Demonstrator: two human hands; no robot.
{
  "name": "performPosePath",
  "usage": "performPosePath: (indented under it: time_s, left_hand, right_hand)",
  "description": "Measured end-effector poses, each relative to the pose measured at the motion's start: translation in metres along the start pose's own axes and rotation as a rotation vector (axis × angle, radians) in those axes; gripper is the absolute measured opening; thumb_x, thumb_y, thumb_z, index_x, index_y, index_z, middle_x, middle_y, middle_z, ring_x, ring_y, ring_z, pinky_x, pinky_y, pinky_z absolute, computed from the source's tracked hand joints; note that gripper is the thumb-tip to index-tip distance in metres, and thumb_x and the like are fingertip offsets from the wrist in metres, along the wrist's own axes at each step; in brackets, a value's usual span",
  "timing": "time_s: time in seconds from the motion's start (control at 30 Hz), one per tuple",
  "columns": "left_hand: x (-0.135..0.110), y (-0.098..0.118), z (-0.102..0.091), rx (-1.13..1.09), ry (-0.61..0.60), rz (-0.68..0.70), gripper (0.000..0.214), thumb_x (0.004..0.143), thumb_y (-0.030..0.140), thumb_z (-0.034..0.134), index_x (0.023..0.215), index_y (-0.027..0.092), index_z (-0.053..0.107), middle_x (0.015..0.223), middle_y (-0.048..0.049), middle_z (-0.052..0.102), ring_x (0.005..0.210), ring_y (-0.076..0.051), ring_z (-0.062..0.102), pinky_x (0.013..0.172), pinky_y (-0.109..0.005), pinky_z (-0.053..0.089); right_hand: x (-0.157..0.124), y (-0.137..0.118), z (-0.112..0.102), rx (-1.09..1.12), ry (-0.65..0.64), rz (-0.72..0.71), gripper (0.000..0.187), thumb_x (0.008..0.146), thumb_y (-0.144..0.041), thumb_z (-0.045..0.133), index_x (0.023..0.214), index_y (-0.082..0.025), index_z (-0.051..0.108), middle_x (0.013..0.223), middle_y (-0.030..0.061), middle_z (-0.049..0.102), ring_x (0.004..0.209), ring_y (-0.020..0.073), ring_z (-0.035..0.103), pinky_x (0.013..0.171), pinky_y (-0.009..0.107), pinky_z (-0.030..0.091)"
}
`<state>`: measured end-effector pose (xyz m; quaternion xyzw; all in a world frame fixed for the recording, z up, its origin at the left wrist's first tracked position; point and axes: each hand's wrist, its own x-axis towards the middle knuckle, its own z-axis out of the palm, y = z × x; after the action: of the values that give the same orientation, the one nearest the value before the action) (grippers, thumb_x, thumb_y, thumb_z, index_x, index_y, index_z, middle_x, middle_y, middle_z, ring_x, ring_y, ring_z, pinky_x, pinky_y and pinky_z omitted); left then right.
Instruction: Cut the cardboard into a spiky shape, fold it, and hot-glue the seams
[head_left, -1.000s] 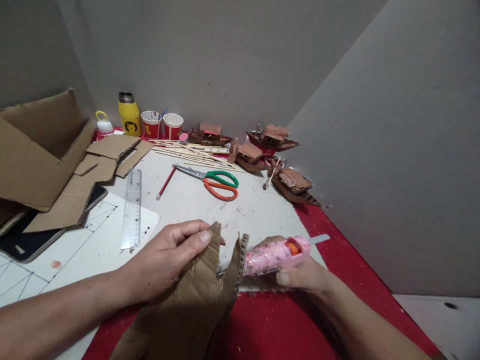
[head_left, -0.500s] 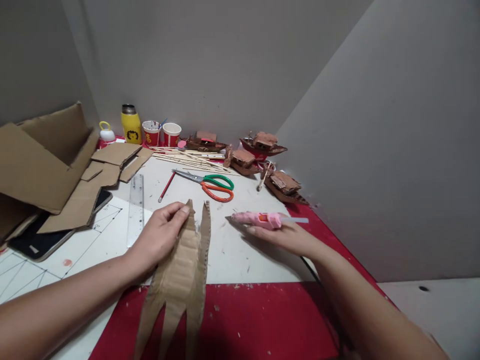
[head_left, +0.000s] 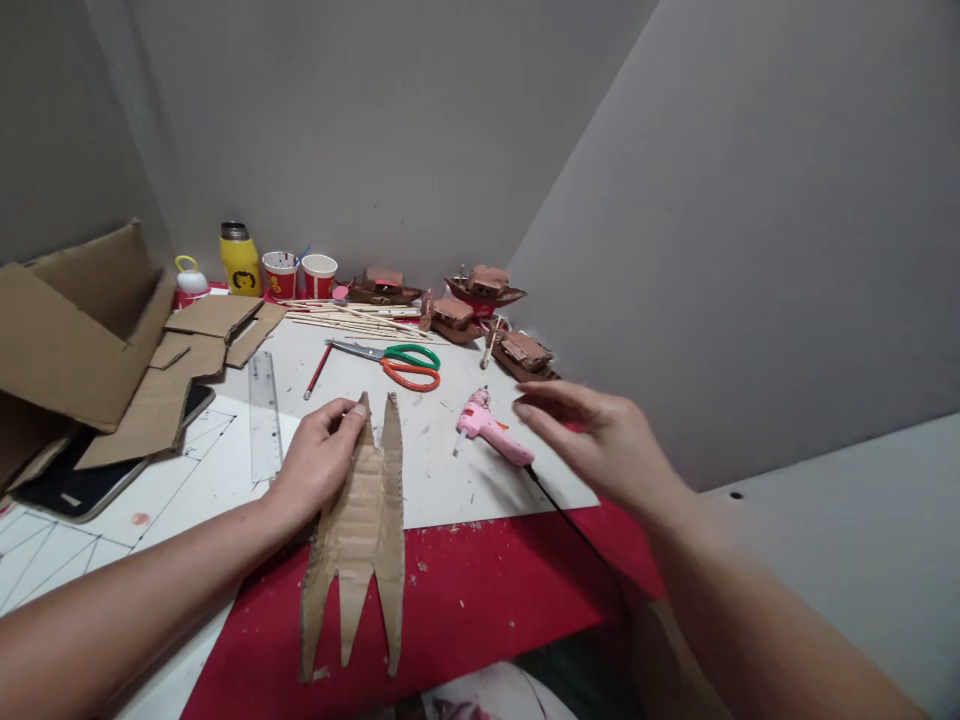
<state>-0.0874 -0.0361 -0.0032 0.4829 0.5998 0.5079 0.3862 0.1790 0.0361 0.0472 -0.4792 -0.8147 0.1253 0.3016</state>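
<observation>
My left hand [head_left: 326,450] pinches one upper point of a brown cardboard cutout [head_left: 360,530] between thumb and fingers. The cutout has several long pointed ends and folded-up sides, and it lies over the white sheet and the red table cover. To the right, a pink hot glue gun [head_left: 491,425] rests on the white sheet, its nozzle facing away from me and a clear glue stick poking from its back. My right hand [head_left: 592,425] hovers just right of the glue gun, apart from it, with nothing in its parted fingers.
Behind lie scissors [head_left: 401,362], a red pencil [head_left: 318,372], thin wooden sticks [head_left: 352,322] and several brown model boats [head_left: 450,318]. A ruler [head_left: 264,415], cardboard pieces [head_left: 150,400] and a phone [head_left: 82,480] sit left. A yellow bottle [head_left: 240,262] and paper cups [head_left: 319,278] stand at the wall.
My right hand has let go of the pink glue gun, which now lies on the white sheet, and has drawn away to the right. The left hand still holds the cardboard. The view has shifted rightward.
</observation>
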Motion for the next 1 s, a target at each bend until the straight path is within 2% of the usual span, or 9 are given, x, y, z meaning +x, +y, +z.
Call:
performPosePath:
  time_s: [0.1,0.17,0.3,0.57,0.77,1.0]
  left_hand:
    - [-0.004,-0.002,0.003,-0.003,0.002,0.017,0.030,0.087,0.045,0.051,0.081,0.018,0.063,0.077,0.0010,0.060,0.076,-0.018,0.052,0.070,-0.026,0.039]
    - [-0.007,-0.003,0.005,-0.023,-0.015,0.022,0.029,0.087,0.044,0.052,0.084,0.018,0.065,0.078,0.0010,0.062,0.076,-0.017,0.053,0.070,-0.025,0.040]
    - [-0.012,-0.004,0.008,-0.056,-0.027,0.039,0.028,0.088,0.042,0.053,0.088,0.018,0.068,0.078,0.0015,0.065,0.076,-0.016,0.055,0.069,-0.024,0.042]
    - [-0.012,-0.008,0.009,-0.025,0.015,0.056,0.031,0.089,0.041,0.054,0.094,0.016,0.073,0.083,-0.0006,0.071,0.083,-0.018,0.061,0.076,-0.025,0.044]
    - [-0.013,-0.009,0.011,0.036,0.036,0.048,0.030,0.090,0.040,0.055,0.094,0.017,0.074,0.082,-0.0003,0.072,0.083,-0.018,0.061,0.078,-0.025,0.044]
    - [-0.015,-0.004,0.012,0.056,0.069,0.020,0.027,0.089,0.040,0.057,0.095,0.019,0.074,0.080,0.0021,0.069,0.080,-0.015,0.059,0.074,-0.023,0.044]
  right_hand:
    - [-0.007,-0.041,0.035,0.244,-0.173,-0.036,0.025,0.087,-0.038,0.059,0.087,-0.016,0.073,0.079,0.0073,0.074,0.066,0.0184,0.066,0.060,0.027,0.051]
    - [-0.004,-0.057,0.058,0.253,-0.233,-0.023,0.025,0.087,-0.035,0.059,0.078,-0.015,0.071,0.074,0.0058,0.073,0.064,0.0168,0.064,0.057,0.025,0.047]
    - [0.005,-0.068,0.087,0.277,-0.226,-0.034,0.025,0.085,-0.019,0.058,0.061,-0.016,0.061,0.055,0.0000,0.063,0.053,0.0122,0.055,0.053,0.022,0.040]
    - [0.002,-0.070,0.097,0.272,-0.231,-0.121,0.026,0.085,-0.013,0.054,0.059,-0.017,0.053,0.054,-0.0029,0.051,0.054,0.0108,0.044,0.054,0.023,0.032]
    - [0.002,-0.064,0.108,0.317,-0.213,-0.136,0.022,0.084,-0.011,0.055,0.063,-0.016,0.057,0.055,-0.0030,0.052,0.054,0.0105,0.044,0.056,0.022,0.032]
    - [0.003,-0.063,0.105,0.362,-0.188,-0.118,0.023,0.085,-0.010,0.054,0.063,-0.015,0.057,0.056,-0.0026,0.052,0.055,0.0105,0.045,0.056,0.022,0.032]
